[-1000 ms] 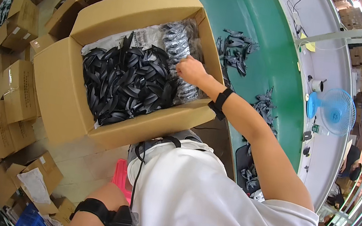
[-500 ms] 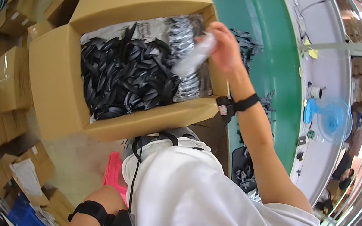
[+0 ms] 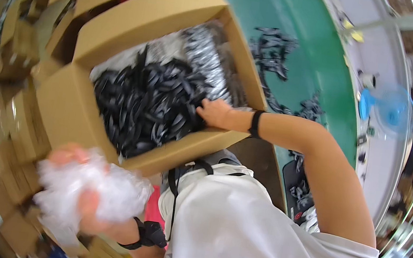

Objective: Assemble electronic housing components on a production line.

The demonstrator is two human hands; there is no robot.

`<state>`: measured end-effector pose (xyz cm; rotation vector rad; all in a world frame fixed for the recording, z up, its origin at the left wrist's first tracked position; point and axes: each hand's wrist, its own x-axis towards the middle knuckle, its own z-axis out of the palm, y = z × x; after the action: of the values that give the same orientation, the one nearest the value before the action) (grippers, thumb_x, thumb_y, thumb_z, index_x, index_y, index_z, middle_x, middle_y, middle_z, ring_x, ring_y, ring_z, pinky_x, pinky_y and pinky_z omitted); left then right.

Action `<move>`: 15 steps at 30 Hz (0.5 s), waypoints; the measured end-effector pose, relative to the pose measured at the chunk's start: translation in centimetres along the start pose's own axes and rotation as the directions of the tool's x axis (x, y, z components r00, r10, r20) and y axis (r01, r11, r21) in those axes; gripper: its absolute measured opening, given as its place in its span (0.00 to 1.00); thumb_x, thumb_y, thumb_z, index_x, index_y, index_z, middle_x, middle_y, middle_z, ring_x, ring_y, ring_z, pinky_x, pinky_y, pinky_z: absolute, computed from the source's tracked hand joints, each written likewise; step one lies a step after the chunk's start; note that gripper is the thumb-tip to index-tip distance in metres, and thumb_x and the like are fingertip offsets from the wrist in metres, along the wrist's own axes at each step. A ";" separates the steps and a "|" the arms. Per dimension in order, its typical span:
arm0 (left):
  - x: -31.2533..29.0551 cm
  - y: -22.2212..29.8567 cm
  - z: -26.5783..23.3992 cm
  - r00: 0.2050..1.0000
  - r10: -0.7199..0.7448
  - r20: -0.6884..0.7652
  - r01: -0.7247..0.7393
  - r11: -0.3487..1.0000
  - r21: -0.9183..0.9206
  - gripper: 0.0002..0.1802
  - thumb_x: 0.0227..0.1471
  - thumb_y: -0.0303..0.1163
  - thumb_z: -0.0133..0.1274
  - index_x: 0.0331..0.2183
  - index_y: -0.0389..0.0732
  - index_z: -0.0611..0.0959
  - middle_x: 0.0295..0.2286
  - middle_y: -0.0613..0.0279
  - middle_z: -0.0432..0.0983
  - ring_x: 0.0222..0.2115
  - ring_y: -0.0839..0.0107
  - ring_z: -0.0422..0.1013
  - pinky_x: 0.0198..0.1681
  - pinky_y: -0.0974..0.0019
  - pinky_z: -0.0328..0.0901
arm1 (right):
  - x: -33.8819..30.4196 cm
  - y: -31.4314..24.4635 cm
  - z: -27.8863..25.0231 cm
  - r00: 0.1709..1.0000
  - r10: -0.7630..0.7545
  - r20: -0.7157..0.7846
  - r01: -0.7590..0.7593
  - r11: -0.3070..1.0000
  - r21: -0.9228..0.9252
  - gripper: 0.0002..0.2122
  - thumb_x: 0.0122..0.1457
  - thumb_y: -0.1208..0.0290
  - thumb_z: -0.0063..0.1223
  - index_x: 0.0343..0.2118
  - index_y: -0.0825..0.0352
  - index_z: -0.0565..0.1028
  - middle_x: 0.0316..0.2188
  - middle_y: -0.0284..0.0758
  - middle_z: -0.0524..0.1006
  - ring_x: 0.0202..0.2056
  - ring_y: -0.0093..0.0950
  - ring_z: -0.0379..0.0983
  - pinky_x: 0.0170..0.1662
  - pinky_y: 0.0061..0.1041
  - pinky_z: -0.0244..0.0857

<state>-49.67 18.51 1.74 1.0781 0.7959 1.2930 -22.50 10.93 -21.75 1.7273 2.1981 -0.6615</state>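
Observation:
My left hand [image 3: 83, 185], blurred by motion, grips a crumpled bunch of clear plastic bags [image 3: 120, 191] outside the near-left corner of a cardboard box [image 3: 68, 108]. Inside the box lies a heap of glossy black curved pieces [image 3: 151, 105], beside rows of pieces packed in clear plastic [image 3: 209, 57]. My right hand [image 3: 217, 113] reaches over the box's right wall, its fingers curled down at the right edge of the heap. Its fingertips are partly hidden, and what they hold does not show.
A green tabletop [image 3: 329, 56] to the right bears scattered black pieces [image 3: 274, 51]. A blue fan [image 3: 388, 108] stands beyond it. More cardboard boxes [image 3: 26, 123] crowd the left side and the far end. A pink object [image 3: 153, 204] shows below the box.
My left hand has come up into view with the bunch of plastic bags. My right hand has moved down to the black heap; the clear plastic it held no longer shows in it.

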 end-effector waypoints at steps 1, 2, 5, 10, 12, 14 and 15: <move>0.0 -1.7 -0.4 0.998 -0.058 0.025 0.056 0.996 0.076 0.30 0.34 0.32 0.53 0.42 0.33 0.65 0.37 0.54 0.61 0.33 0.68 0.61 0.33 0.67 0.62 | 0.5 -0.1 1.2 0.999 0.030 -0.039 -0.030 0.999 -0.010 0.10 0.51 0.65 0.49 0.33 0.64 0.73 0.31 0.41 0.73 0.32 0.37 0.74 0.30 0.33 0.70; -0.3 -3.3 -0.9 0.992 -0.115 0.052 0.106 0.983 0.151 0.28 0.34 0.32 0.52 0.41 0.33 0.66 0.37 0.53 0.62 0.34 0.68 0.62 0.34 0.67 0.62 | 0.8 -0.2 1.9 0.995 0.054 -0.082 -0.056 0.998 -0.025 0.09 0.52 0.67 0.47 0.33 0.64 0.74 0.32 0.41 0.73 0.32 0.36 0.74 0.29 0.32 0.70; -1.1 -5.9 -1.0 0.973 -0.232 -0.016 0.232 0.968 0.097 0.29 0.34 0.27 0.48 0.44 0.36 0.67 0.37 0.52 0.64 0.37 0.65 0.61 0.44 0.66 0.58 | 1.6 -1.2 3.7 0.975 0.109 -0.191 -0.128 0.988 -0.088 0.10 0.52 0.69 0.46 0.35 0.64 0.77 0.35 0.41 0.74 0.33 0.34 0.74 0.29 0.29 0.69; -0.6 -7.0 -2.6 0.936 -0.350 0.021 0.333 0.906 0.262 0.24 0.39 0.23 0.46 0.44 0.36 0.69 0.38 0.59 0.67 0.39 0.68 0.63 0.45 0.67 0.59 | 1.4 -0.1 1.6 0.987 0.125 -0.097 -0.107 0.978 0.180 0.07 0.49 0.70 0.50 0.31 0.63 0.76 0.30 0.39 0.77 0.35 0.36 0.75 0.33 0.34 0.70; 0.2 -7.2 -2.2 0.914 -0.400 0.066 0.367 0.886 0.283 0.25 0.41 0.24 0.46 0.47 0.37 0.68 0.41 0.58 0.67 0.42 0.66 0.63 0.48 0.65 0.58 | 0.8 0.4 1.5 0.976 0.162 -0.146 -0.123 0.961 0.249 0.09 0.46 0.69 0.54 0.33 0.62 0.75 0.30 0.38 0.77 0.35 0.37 0.75 0.34 0.35 0.70; 1.7 -7.9 -3.0 0.904 -0.407 0.132 0.345 0.876 0.338 0.27 0.46 0.26 0.46 0.51 0.39 0.67 0.47 0.56 0.66 0.46 0.63 0.64 0.49 0.61 0.59 | 0.6 0.3 0.6 0.966 0.223 -0.133 -0.174 0.935 0.309 0.16 0.40 0.71 0.59 0.37 0.61 0.73 0.29 0.40 0.77 0.35 0.40 0.75 0.34 0.39 0.69; 2.2 -8.7 -3.5 0.899 -0.408 0.162 0.335 0.876 0.346 0.27 0.46 0.26 0.46 0.51 0.39 0.67 0.47 0.56 0.66 0.46 0.63 0.64 0.49 0.61 0.59 | 0.1 0.3 -0.1 0.957 0.250 -0.144 -0.194 0.927 0.321 0.16 0.40 0.71 0.59 0.37 0.61 0.73 0.29 0.40 0.77 0.35 0.40 0.75 0.34 0.39 0.69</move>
<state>-49.61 21.73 -7.35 1.2236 0.9941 0.7114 -22.20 11.14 -21.72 2.2366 2.0490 -0.8500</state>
